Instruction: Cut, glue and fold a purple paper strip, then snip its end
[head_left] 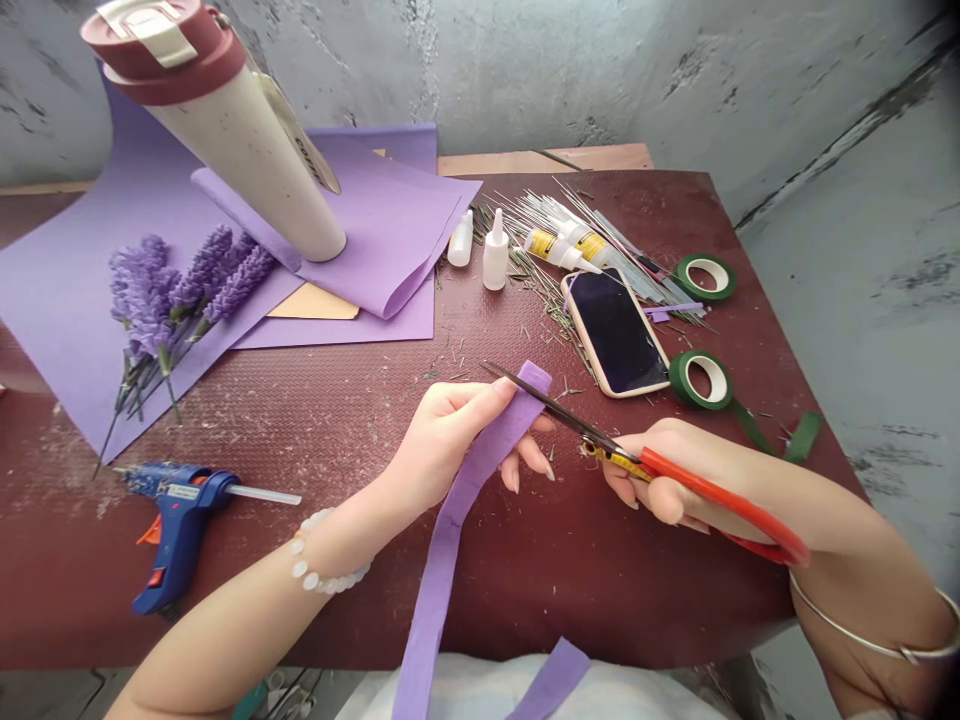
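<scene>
A weathered grey concrete wall [525, 70] rises behind a dark red-brown tabletop [465, 610] littered with fine clippings. In the head view, the step in hand looks like cutting: the left hand [450, 440] has a clenched grip on a strip of purple craft paper [450, 530], pinching it between thumb and fingers, and its lower length hangs past the tabletop edge. The right hand [667, 480] has its grip clenched around the orange-red handles of a pair of scissors [720, 500], with the open blades angled across the top of the strip. The next move calls for a steady closing of the blades while the left hand keeps the strip taut.

Farther up lie purple paper sheets [390, 220], finished paper lavender sprigs [180, 290], and a cream tumbler with a maroon lid [232, 150]. A blue hot glue gun [180, 520] sits at the left. Beyond the hands are 2 white glue bottles [495, 255], a phone [615, 330], and 2 rolls of green floral tape [701, 380]. Small labels mark the glue gun and yellow-banded glue tubes [555, 250], but no brand or wording is legible.
</scene>
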